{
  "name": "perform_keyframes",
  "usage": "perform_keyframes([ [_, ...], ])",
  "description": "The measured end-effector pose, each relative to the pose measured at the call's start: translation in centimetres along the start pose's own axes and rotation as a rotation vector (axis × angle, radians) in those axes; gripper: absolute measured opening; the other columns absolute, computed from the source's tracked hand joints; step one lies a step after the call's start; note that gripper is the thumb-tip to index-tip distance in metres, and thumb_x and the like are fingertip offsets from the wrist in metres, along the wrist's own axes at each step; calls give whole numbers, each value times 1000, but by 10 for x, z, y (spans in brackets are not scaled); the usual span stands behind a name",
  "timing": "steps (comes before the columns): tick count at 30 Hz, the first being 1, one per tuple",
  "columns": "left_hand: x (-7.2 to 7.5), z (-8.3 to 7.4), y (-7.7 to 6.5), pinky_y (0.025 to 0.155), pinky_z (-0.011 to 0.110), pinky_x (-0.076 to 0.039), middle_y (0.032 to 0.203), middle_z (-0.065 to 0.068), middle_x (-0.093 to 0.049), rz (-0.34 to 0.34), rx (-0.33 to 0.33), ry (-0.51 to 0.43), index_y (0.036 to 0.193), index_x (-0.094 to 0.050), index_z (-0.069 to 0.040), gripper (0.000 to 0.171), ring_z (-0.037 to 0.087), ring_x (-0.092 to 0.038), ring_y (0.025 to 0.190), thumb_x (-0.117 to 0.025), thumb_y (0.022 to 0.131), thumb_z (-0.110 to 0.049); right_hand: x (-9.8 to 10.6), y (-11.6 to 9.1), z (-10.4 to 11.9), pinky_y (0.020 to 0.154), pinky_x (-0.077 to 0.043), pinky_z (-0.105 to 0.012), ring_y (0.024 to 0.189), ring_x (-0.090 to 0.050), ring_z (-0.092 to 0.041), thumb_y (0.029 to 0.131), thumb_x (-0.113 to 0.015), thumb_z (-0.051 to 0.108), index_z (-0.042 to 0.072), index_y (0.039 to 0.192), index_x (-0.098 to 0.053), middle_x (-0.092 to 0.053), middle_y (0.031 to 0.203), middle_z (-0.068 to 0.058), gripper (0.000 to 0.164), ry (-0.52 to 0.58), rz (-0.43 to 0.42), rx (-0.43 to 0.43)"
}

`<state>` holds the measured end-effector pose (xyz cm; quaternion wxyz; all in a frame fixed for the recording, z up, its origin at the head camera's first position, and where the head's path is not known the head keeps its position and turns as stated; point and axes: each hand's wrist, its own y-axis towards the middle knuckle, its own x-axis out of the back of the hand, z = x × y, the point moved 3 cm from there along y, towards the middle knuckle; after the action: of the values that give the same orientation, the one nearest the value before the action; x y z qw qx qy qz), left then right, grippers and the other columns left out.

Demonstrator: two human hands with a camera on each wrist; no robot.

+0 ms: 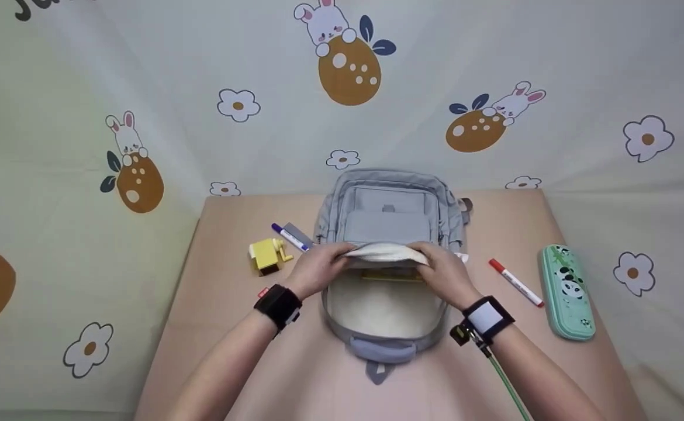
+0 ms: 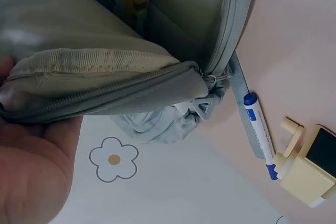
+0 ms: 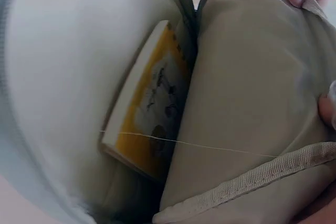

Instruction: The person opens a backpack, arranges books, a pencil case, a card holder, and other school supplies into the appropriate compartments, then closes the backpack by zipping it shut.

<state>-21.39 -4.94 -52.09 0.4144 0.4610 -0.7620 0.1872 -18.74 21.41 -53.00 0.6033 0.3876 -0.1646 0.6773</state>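
A grey backpack (image 1: 389,228) lies unzipped on the table, its pale lining showing and its top handle (image 1: 383,349) towards me. My left hand (image 1: 318,266) grips the edge of the opened front panel, thumb on the lining side. At the same edge, my right hand (image 1: 446,273) pinches the panel farther right. Between the hands the panel's edge (image 1: 386,252) is lifted and folded back. Inside the bag, a yellow-covered book (image 3: 157,106) leans against the lining. Only a yellow strip of it shows in the head view.
Left of the bag are a yellow hand-cranked sharpener (image 1: 266,255), a blue marker (image 1: 290,237) and a grey strap (image 2: 245,103). To the right lie a red marker (image 1: 516,282) and a green panda pencil case (image 1: 568,292). A patterned cloth (image 1: 424,70) hangs behind the table.
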Motion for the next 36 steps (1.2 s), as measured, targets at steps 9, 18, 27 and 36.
perform_keyframes([
  [9,-15,0,-14,90,30,-44,120,-10,-60,-31,-156,90,125,-59,-29,36,11,-56,109,-54,93,-14,-11,-35,-9,85,-44,-34,104,-53,-8,77,-73,38,25,121,-52,-55,118,11,50,82,102,139],
  [18,-35,3,-30,92,30,-43,123,-9,-58,14,-237,157,127,-57,-29,34,10,-55,111,-53,94,-19,-24,-57,-17,90,-42,-35,114,-49,-16,80,-71,31,23,96,-57,-53,125,2,23,-26,117,325],
  [27,-60,6,-46,97,35,-39,128,0,-55,92,-293,288,133,-50,-27,41,16,-51,118,-51,94,-14,-49,-75,-18,66,-40,-31,78,-49,-14,69,-70,8,19,83,-56,-50,85,7,23,-310,30,508],
  [36,-74,19,-58,93,44,-42,141,6,-43,233,-302,492,142,-36,-29,55,26,-42,126,-55,91,-36,-66,-81,-22,50,-37,-30,61,-45,-14,77,-61,7,18,80,-52,-43,78,5,14,-418,45,529],
])
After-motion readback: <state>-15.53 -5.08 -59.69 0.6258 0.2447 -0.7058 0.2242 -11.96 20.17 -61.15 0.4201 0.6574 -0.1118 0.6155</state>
